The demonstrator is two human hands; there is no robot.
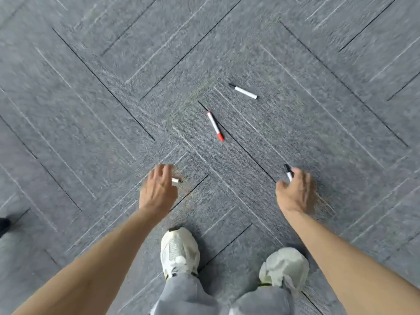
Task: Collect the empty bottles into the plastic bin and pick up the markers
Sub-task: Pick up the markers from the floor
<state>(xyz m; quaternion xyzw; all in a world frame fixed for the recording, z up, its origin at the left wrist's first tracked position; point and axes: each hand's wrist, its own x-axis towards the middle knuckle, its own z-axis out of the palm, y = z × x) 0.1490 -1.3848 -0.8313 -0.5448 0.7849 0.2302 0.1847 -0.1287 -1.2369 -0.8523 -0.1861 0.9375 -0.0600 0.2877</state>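
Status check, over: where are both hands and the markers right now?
Right hand pinching a black-capped marker. Left hand over a half-hidden marker, grip unclear. Red marker and far black marker loose on carpet ahead. Nothing blocking them.

Mostly hidden under the blurred left hand (pixel 159 189) — white-ended marker (pixel 176 180), only a stub showing at the hand's 3 o'clock; hard to tell whether gripped or merely covered. Hidden in the right hand's (pixel 295 192) grip, all but the top end of the black-capped marker (pixel 288 172). Cropped at 9 o'clock — dark shape (pixel 3 223), unidentifiable.
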